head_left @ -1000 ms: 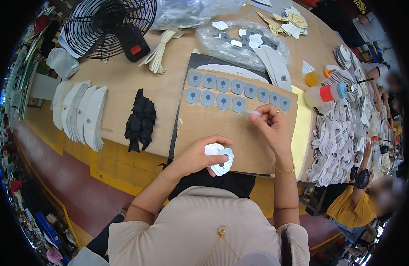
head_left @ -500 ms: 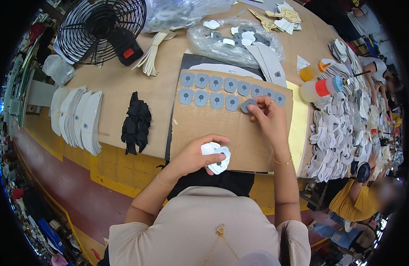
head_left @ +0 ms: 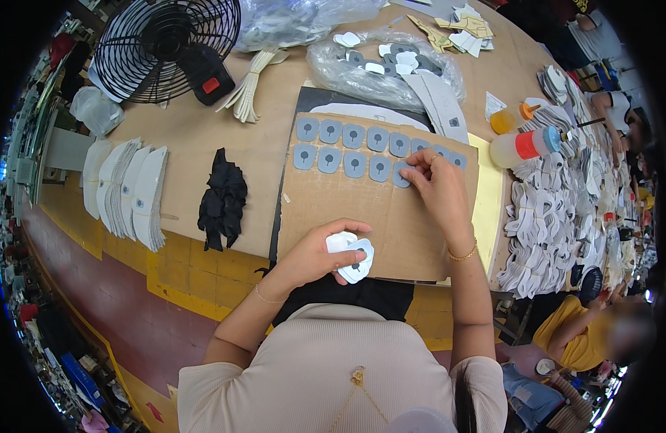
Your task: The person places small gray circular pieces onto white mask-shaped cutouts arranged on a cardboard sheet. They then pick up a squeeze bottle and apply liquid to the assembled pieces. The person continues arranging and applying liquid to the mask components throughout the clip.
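Note:
A brown cardboard sheet (head_left: 347, 224) lies in front of me, with two rows of small grey rounded patches (head_left: 354, 164) on it, each bearing a dark tree-like mark. At the right end of the nearer row, my right hand (head_left: 437, 191) pinches a grey patch (head_left: 402, 175) that lies flat against the cardboard, its right side covered by the fingers. Close to the sheet's front edge, my left hand (head_left: 311, 254) is closed on a small stack of white-looking patches (head_left: 356, 267), thumb on top. The top one shows a dark mark.
Behind the sheet sits a clear plastic bag (head_left: 333, 68) of loose patches. A black fan (head_left: 167, 50) stands far left, near black cloth (head_left: 222, 198) and stacked white pieces (head_left: 127, 191). Bottles (head_left: 524, 144) and bundled white pieces (head_left: 538, 231) lie right. A co-worker (head_left: 563, 325) is at right.
My right hand has shifted slightly and set the tilted grey patch down straight in line with the nearer row. The left hand keeps its stack in nearly the same place.

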`<state>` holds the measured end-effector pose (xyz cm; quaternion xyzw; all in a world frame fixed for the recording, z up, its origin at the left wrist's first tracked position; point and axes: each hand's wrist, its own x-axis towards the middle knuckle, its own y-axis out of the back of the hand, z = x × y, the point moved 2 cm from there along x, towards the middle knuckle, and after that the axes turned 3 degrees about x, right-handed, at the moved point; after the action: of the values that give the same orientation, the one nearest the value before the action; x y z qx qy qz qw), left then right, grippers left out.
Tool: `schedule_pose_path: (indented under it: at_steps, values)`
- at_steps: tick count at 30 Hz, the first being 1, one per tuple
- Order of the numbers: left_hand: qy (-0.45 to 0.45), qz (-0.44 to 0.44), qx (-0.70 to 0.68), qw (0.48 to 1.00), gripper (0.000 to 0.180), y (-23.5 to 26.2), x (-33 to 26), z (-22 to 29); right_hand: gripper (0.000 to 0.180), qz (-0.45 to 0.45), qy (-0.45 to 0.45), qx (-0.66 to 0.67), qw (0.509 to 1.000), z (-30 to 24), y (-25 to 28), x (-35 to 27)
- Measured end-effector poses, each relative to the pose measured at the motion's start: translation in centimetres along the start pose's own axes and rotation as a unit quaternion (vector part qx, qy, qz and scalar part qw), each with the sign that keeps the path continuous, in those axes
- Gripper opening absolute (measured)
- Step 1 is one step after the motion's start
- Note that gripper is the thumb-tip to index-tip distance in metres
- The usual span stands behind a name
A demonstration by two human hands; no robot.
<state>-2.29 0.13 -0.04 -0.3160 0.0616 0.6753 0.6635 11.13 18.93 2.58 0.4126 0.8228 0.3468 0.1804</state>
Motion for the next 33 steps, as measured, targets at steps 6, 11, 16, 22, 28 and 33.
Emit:
schedule_pose_path:
  at_steps: [6, 11, 16, 22, 28, 33]
  values:
    - [0.000, 0.035, -0.076, 0.996, 0.042, 0.1, 0.0, 0.2, 0.014, 0.042, 0.070, -0.023, 0.996, 0.4, -0.7, -0.4]
    - [-0.035, 0.059, -0.154, 0.986, 0.047, 0.5, 0.3, 0.1, 0.013, 0.095, 0.192, -0.112, 0.970, 0.8, -1.1, -1.6]
    - [-0.067, 0.065, -0.131, 0.987, 0.051, 0.3, 0.4, -0.3, 0.013, -0.001, 0.153, 0.015, 0.988, -1.5, -0.8, -3.4]
    - [-0.080, 0.072, -0.080, 0.991, 0.057, -0.3, 0.0, 0.2, 0.016, -0.176, 0.054, 0.147, 0.972, -4.1, -2.3, -5.3]
    - [-0.046, 0.059, -0.062, 0.995, 0.056, -0.3, -0.2, 0.1, 0.016, -0.019, -0.088, 0.287, 0.954, -0.5, -1.6, -4.7]
    - [-0.031, 0.063, -0.061, 0.996, 0.054, -0.7, 0.1, 0.0, 0.028, -0.006, -0.046, 0.103, 0.994, 2.0, 1.3, -3.1]
